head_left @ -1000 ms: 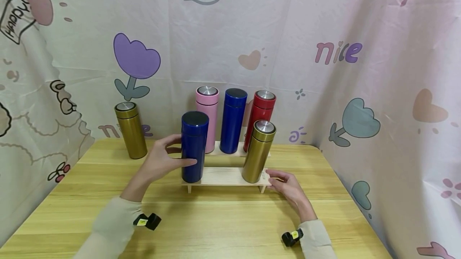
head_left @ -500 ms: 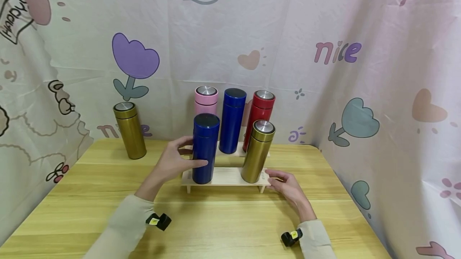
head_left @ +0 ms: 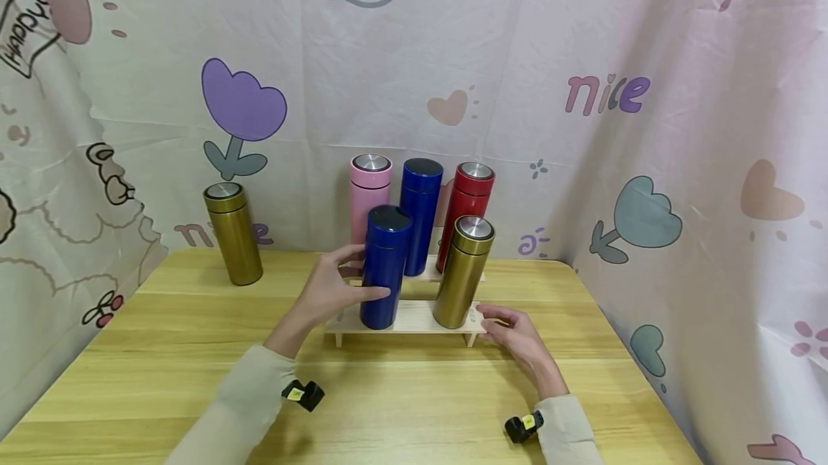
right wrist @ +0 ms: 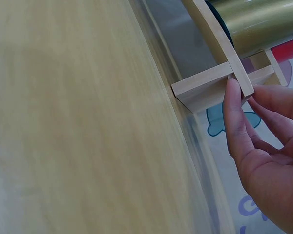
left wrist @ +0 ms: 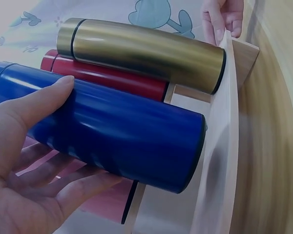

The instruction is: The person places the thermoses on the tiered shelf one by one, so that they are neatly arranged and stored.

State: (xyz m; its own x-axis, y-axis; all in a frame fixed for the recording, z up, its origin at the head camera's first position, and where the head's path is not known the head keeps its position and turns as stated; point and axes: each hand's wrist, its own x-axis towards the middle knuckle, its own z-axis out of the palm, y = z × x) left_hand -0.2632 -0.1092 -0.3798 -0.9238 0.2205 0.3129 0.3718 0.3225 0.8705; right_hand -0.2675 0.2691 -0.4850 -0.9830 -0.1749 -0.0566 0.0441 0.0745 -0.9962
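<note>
My left hand (head_left: 330,289) holds a blue thermos bottle (head_left: 387,260) upright, thumb across its front and fingers round its far side. The bottle's base (left wrist: 193,156) is close over the lower step of a two-tier wooden stand (head_left: 417,315), left of a gold thermos bottle (head_left: 462,278) standing there. My right hand (head_left: 520,339) pinches the right end of that lower step between thumb and fingers; the right wrist view shows the grip on the board's end (right wrist: 241,80). On the upper tier stand a pink bottle (head_left: 370,192), another blue bottle (head_left: 422,213) and a red bottle (head_left: 471,188).
A second gold bottle (head_left: 236,238) stands on the wooden table (head_left: 401,407), left of the stand. Behind the table hangs a patterned curtain (head_left: 362,77), which continues along both sides.
My left hand has carried the blue thermos bottle rightward along the lower step, from its left end toward its middle. It now covers part of the pink bottle. The right hand keeps its place.
</note>
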